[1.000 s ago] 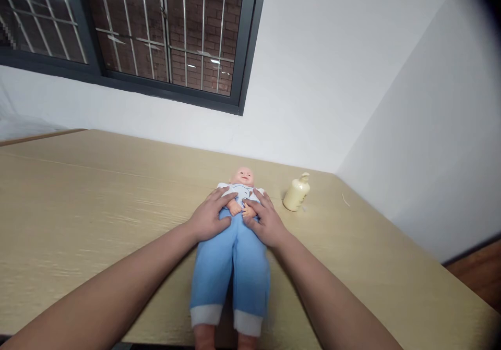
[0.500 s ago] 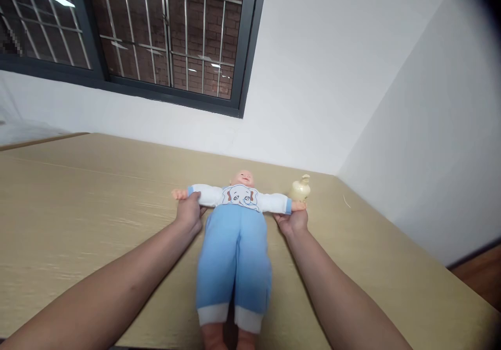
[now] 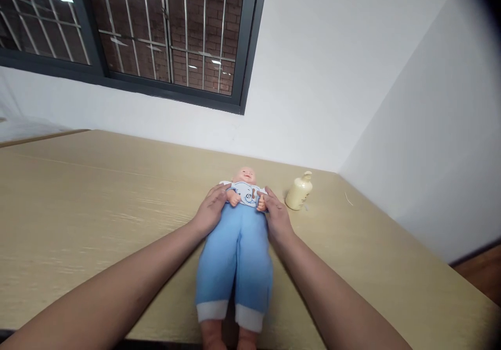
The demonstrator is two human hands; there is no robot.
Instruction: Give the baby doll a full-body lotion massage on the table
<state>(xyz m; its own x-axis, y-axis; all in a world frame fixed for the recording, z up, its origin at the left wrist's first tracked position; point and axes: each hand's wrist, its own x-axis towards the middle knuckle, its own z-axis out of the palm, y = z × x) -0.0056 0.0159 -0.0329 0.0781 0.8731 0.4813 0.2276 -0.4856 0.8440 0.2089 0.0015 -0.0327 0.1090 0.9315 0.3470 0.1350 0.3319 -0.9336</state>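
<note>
The left hand (image 3: 212, 209) is laid along one side of a doll (image 3: 238, 235), its fingers extended and kept close together over the upper arm. The other side is covered in the same way by the right hand (image 3: 278, 215), its fingers lightly bent over the sleeve. Whether anything is pinched between fingers and thumb cannot be told, since both thumbs are largely hidden.

The doll is laid on its back, between the two bare forearms, its head pointed away from the wearer. Its small moulded hands are brought in over the white shirt (image 3: 248, 195), on which a rounded animal face is printed in blue outline. The head (image 3: 246, 175) is smooth, round and hairless. The legs are clothed in soft, matt blue trousers (image 3: 215, 266), finished with broad white cuffs (image 3: 211, 311), below which smooth shins are shown.

Near the right hand, a glossy cream bottle (image 3: 299, 193) is stood, round-shouldered, narrow-topped and marked with dark print. Farther right, a thin pale strand (image 3: 348, 199) is curved on the table (image 3: 97, 225), whose yellowish surface is faintly grained. Beyond, a smooth white wall (image 3: 332, 52) is broken by a dark-framed window (image 3: 97, 71), behind which metal bars (image 3: 186, 26) and rough brickwork are seen.
</note>
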